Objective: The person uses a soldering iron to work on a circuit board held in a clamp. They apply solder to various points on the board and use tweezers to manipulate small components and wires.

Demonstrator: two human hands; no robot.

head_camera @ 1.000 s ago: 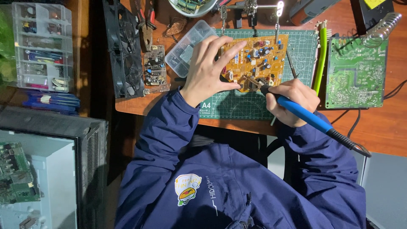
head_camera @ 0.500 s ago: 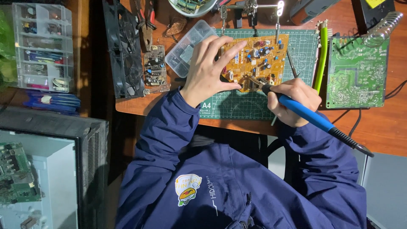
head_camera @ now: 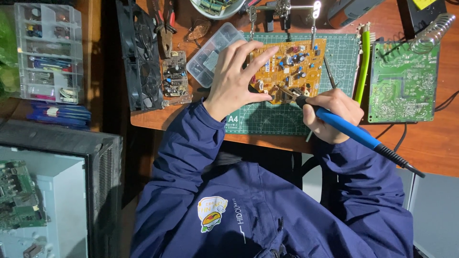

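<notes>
The yellow circuit board (head_camera: 289, 71) sits on the green cutting mat (head_camera: 344, 57) near the middle of the wooden counter (head_camera: 430, 143), component side up, with its lower edge toward the person. The left hand (head_camera: 236, 79) lies over the board's left part, fingers spread and thumb pressed at the lower edge, so that grip is open-palmed and pinning the board down, not wrapped around it. The right hand (head_camera: 334, 114) has its grip clamped on a blue soldering iron (head_camera: 349, 129), held like a pen, tip touching the board's lower edge just beside the left thumb.

Compared with a second ago, almost nothing has moved: the iron's tip is at the same spot and both hands are where they were (the tail end of the handle maybe tilts a hair lower). That reads like the tip is being held steady on one joint.

Around that: tweezers (head_camera: 330, 71) lie on the mat right of the board, a green circuit board (head_camera: 404, 81) sits further right by a coiled iron stand (head_camera: 432, 31), a clear parts box (head_camera: 213, 52) is touching the mat's left corner, and a small board (head_camera: 175, 76) and a black fan (head_camera: 141, 57) lie left of that.
</notes>
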